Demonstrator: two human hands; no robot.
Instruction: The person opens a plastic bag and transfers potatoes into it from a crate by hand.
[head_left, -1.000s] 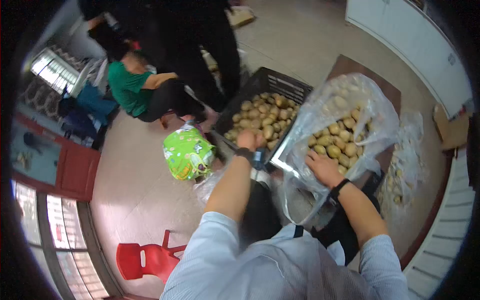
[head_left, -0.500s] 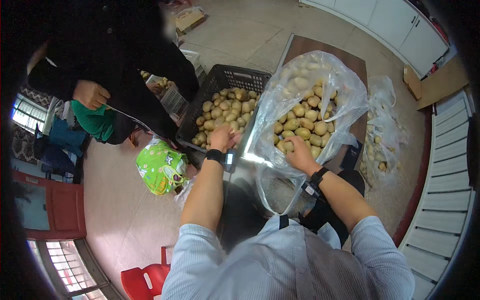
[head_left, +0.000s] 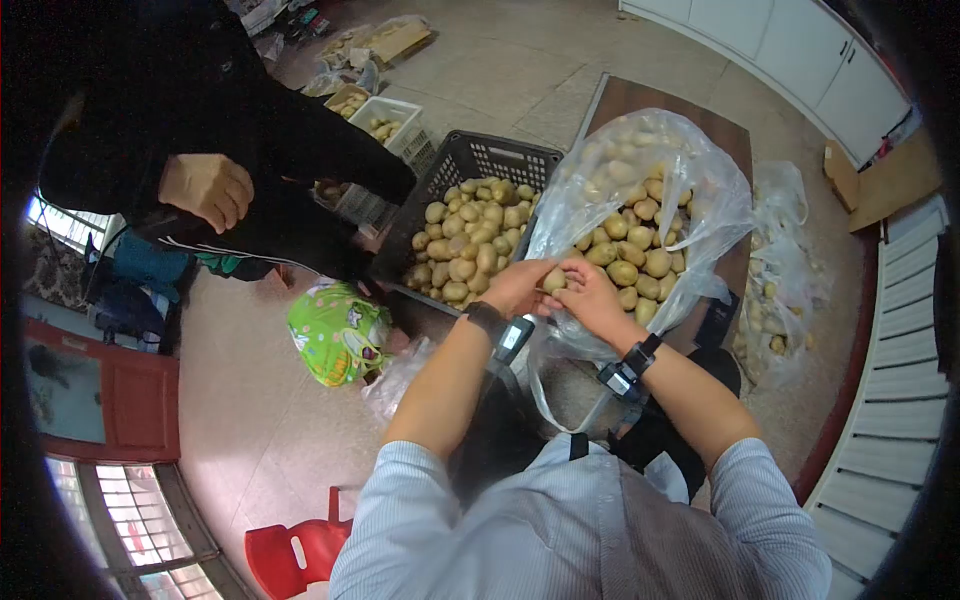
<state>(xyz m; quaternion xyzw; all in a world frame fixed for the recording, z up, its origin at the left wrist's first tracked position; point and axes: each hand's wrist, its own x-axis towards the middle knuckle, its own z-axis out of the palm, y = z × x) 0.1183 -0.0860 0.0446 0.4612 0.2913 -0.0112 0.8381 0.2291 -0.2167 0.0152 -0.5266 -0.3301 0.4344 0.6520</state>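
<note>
Both my hands meet at the near edge of a clear plastic bag (head_left: 722, 200), which holds many brownish-green oval kiwifruit (head_left: 625, 250). Between them is one kiwifruit (head_left: 555, 280). My right hand (head_left: 592, 298) has its thumb and fingers closed around it. My left hand (head_left: 518, 288) is curled against its left side, fingers closed; part of its grip is hidden. Just beyond my left hand stands a black plastic crate (head_left: 500, 150), with many loose kiwifruit (head_left: 465, 240) inside.
Another person in dark clothes (head_left: 270, 130) stands at the left, one hand (head_left: 208, 190) hanging. A green patterned bag (head_left: 335, 335) lies on the floor. White crates (head_left: 400, 115) stand behind, a filled plastic bag (head_left: 775, 290) at right, a red chair (head_left: 290, 555) lower left.
My left hand has moved right from beside the black crate to my right hand. My right hand has lifted a kiwifruit off the bag's contents. The other person's hand has shifted off the green cloth.
</note>
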